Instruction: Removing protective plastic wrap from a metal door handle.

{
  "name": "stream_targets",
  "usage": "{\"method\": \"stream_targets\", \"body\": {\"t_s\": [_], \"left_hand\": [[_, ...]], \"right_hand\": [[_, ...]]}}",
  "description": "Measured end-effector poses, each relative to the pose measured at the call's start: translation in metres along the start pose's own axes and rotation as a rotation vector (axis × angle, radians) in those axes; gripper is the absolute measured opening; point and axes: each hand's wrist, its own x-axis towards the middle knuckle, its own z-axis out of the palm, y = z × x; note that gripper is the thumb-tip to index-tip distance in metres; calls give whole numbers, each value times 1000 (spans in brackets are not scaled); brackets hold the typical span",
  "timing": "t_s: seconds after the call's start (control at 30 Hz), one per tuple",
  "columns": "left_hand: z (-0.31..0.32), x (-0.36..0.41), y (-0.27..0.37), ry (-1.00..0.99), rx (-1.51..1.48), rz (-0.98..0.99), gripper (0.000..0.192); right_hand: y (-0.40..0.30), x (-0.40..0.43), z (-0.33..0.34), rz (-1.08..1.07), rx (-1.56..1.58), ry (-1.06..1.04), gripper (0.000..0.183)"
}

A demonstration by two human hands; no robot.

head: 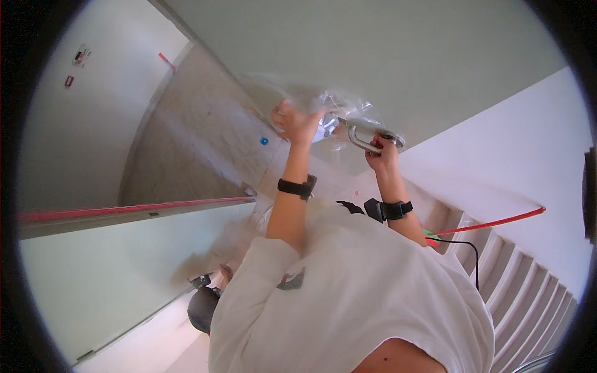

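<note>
My left hand [297, 122] reaches to the edge of a pale green door leaf [396, 56], thumb spread from the fingers. Clear plastic film [347, 108] bunches against this hand, and its fingertips are partly hidden, so whether it grips the film is unclear. A bent metal lever handle [358, 141] stands out from the door, some film around it. My right hand [383, 153] is closed around the handle near its metal end plate [394, 139]. Black straps circle both wrists.
Another pale green door leaf [126, 275] with a red strip [140, 206] stands at left. Beside it is another person in a dark cap [203, 308]. Stairs [506, 270] run down the right, near a red bar [489, 223] and black cable [468, 243]. A blue ring [264, 141] lies on the dusty floor [200, 121].
</note>
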Motion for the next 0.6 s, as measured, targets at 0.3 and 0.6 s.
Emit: {"method": "stream_targets", "body": {"t_s": [0.3, 0.6], "left_hand": [[8, -29, -7, -119, -665, 483, 107], [6, -26, 7, -373, -322, 469, 109]], "right_hand": [[5, 9, 2, -40, 39, 95, 9], [6, 11, -2, -45, 19, 52, 9]]}}
